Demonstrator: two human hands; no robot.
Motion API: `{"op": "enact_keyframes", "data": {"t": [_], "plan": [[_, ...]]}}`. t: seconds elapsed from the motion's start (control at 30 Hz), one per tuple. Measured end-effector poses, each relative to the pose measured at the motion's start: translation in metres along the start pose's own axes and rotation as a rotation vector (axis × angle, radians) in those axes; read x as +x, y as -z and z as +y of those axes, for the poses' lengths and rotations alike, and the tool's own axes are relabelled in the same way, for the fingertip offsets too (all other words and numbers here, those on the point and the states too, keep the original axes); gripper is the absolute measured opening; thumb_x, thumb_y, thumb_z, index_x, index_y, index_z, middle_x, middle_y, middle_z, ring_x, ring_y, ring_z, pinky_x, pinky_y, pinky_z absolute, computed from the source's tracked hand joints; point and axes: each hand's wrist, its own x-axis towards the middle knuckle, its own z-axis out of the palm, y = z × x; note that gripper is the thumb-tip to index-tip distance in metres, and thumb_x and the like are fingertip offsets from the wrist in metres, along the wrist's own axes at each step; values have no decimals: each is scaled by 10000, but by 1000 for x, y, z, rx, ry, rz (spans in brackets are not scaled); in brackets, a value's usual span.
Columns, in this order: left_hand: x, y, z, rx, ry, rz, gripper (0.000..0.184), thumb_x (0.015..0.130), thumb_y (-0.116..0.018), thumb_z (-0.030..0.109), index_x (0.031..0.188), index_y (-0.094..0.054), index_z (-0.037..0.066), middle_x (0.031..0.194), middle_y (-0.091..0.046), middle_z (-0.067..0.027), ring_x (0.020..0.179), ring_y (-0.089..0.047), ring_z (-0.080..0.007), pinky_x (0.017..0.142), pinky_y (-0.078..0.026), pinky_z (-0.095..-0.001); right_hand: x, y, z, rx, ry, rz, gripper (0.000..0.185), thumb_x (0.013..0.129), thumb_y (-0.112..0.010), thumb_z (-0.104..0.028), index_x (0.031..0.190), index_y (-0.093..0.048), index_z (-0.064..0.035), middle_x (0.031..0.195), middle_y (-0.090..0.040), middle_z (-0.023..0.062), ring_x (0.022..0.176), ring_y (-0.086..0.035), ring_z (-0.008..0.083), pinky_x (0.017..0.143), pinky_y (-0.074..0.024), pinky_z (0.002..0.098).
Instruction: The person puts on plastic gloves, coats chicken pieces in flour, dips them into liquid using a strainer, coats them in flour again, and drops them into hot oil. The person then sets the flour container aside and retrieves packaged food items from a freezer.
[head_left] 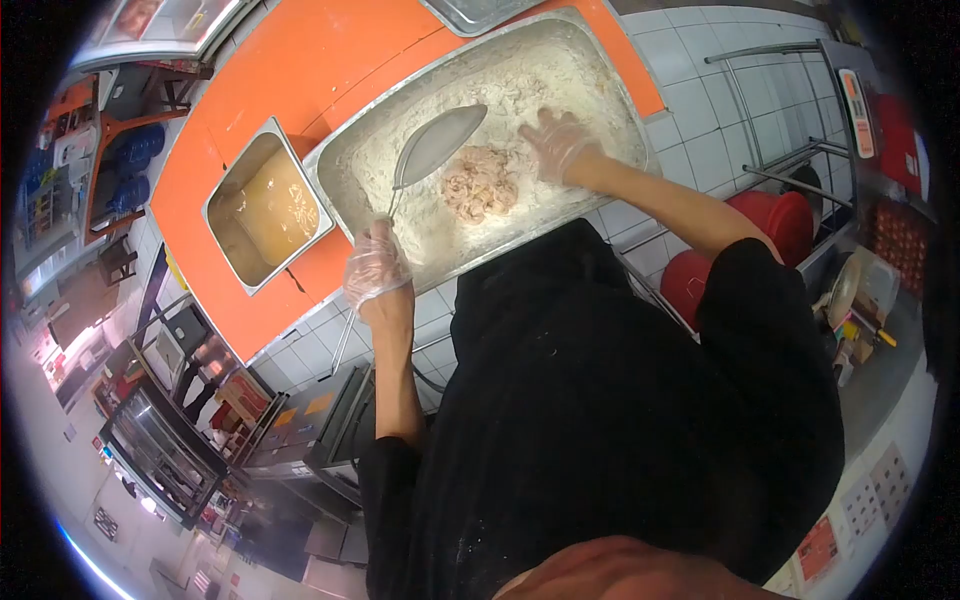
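Evidently, the sieve [443, 142] is gripped by its handle [394, 203] in the left hand [378, 266] at the left end of the tray [520, 240], its mesh held over the flour [560, 65], while the right hand [556, 147] is spread wide toward the tray's right end, with nothing seen in its grasp. Near the tray's middle, the strips [482, 186] are heaped beside the mesh; probably soft, limp and slippery, they are better scooped from beneath, whereas the sieve, likely light and stiff, is best held by its handle.
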Motion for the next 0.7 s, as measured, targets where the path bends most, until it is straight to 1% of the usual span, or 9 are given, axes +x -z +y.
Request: {"op": "enact_keyframes", "data": {"t": [0.03, 0.13, 0.23, 0.33, 0.43, 0.5, 0.57, 0.63, 0.7], "plan": [[1, -1, -3, -2, 0, 2, 273, 882, -595, 52, 1134, -622, 152, 1004, -675, -126, 820, -682, -374, 662, -530, -501, 0, -12, -1, -29, 52, -6, 658, 892, -724, -300, 1469, -468, -115, 1360, -498, 234, 1148, -584, 463, 985, -514, 516], [-3, 1, -5, -76, 25, 36, 269, 877, -594, 52, 1126, -628, 149, 1011, -681, -128, 840, -682, -378, 685, -532, -498, 15, -31, 30, 139, 143, 84, 563, 861, -727, -290, 1364, -550, -109, 1320, -528, 229, 1119, -593, 434, 958, -527, 496], [-8, 5, -16, -126, 50, 26, 261, 880, -595, 64, 1125, -634, 145, 1043, -691, -130, 873, -687, -377, 724, -536, -484, 37, -1, 46, 358, -6, 99, 537, 860, -725, -233, 1361, -556, -135, 1279, -565, 221, 1119, -606, 418, 968, -523, 488], [-13, 6, -18, -105, 101, -38, 257, 885, -596, 79, 1131, -636, 140, 1076, -702, -131, 908, -692, -374, 753, -538, -469, 76, 14, 45, 455, 94, 213, 587, 886, -692, -235, 1443, -514, -179, 1415, -502, 232, 1160, -607, 450, 1008, -522, 488], [-15, 1, -19, -129, 96, -21, 247, 893, -594, 88, 1131, -635, 141, 1081, -707, -132, 923, -694, -374, 756, -537, -469, 88, 46, -2, 153, 51, 8, 591, 891, -674, -209, 1455, -500, -201, 1437, -488, 239, 1171, -606, 456, 1000, -537, 485], [-15, -1, -20, -149, 93, -6, 232, 904, -591, 101, 1128, -632, 145, 1078, -708, -132, 924, -695, -374, 753, -537, -473, 88, 28, -26, -48, 64, 51, 579, 898, -660, -184, 1454, -498, -202, 1433, -490, 239, 1182, -608, 449, 990, -546, 478], [-16, -1, -17, -160, 107, -14, 212, 919, -588, 121, 1125, -627, 150, 1075, -707, -133, 924, -696, -375, 750, -537, -477, 85, 16, -32, -121, 75, 75, 569, 900, -658, -173, 1448, -508, -198, 1450, -474, 244, 1193, -607, 445, 979, -552, 468], [-12, -3, -20, -54, 109, -86, 198, 939, -579, 147, 1132, -623, 156, 1072, -709, -135, 925, -697, -377, 746, -539, -483, 78, 17, -26, -69, 80, 94, 559, 894, -670, -176, 1436, -530, -188, 1488, -440, 252, 1204, -605, 444, 969, -555, 453], [-15, 0, -21, -7, 126, -124, 189, 956, -568, 169, 1138, -618, 159, 1069, -710, -140, 921, -697, -381, 741, -540, -490, 96, 6, -4, 50, 82, 107, 548, 878, -679, -173, 1411, -554, -153, 1450, -501, 241, 1195, -622, 406, 950, -558, 438]]}}
